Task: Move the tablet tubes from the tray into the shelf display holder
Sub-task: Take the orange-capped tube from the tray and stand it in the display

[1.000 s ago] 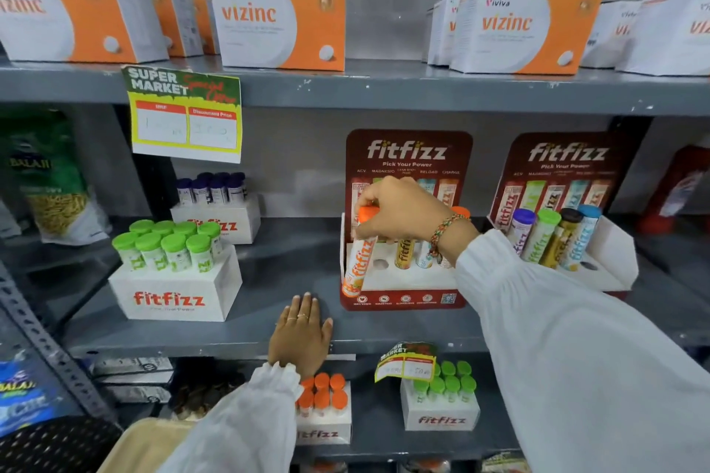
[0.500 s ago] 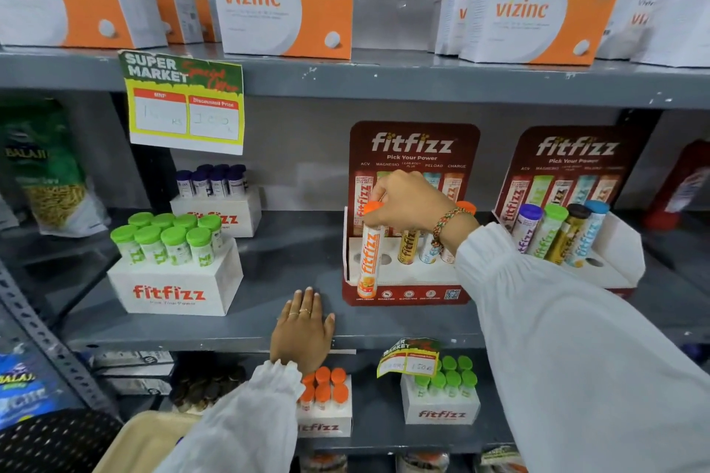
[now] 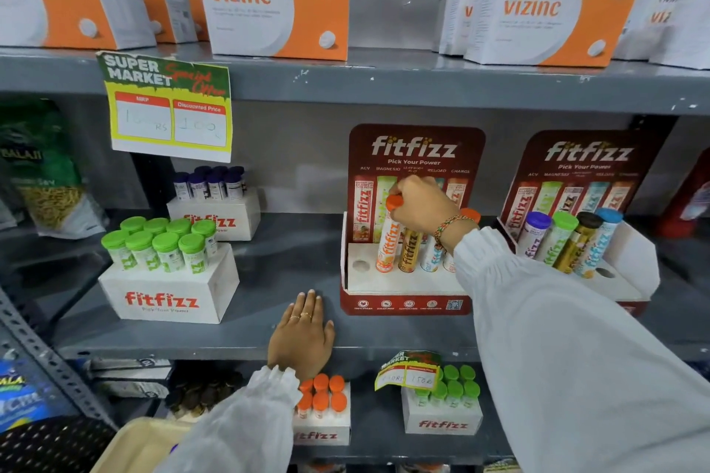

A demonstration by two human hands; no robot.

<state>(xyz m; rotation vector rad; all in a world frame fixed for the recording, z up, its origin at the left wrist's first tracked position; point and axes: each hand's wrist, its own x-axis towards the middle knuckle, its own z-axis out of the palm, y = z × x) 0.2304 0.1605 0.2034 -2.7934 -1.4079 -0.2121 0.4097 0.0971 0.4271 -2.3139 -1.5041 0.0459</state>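
My right hand (image 3: 420, 207) grips the orange cap of a white-and-orange fitfizz tube (image 3: 387, 244). The tube leans slightly, its base in the second hole from the left of the red fitfizz display holder (image 3: 403, 303). The leftmost hole (image 3: 360, 265) is empty. To the tube's right stand a gold tube (image 3: 409, 250) and others partly hidden by my wrist. My left hand (image 3: 303, 330) lies flat, fingers together, on the grey shelf (image 3: 292, 261) edge. A beige tray (image 3: 134, 445) shows at the bottom left, mostly hidden by my sleeve.
A second fitfizz holder (image 3: 622, 280) with several tubes stands to the right. White fitfizz boxes hold green-capped tubes (image 3: 161, 246) and dark-capped tubes (image 3: 209, 184) at left. Vizinc boxes (image 3: 276, 4) line the upper shelf. A price card (image 3: 169, 111) hangs from it.
My right hand has carried the orange-capped tube from the holder's front left corner back and right, and lowered its base into the second hole. My left hand stayed on the shelf edge.
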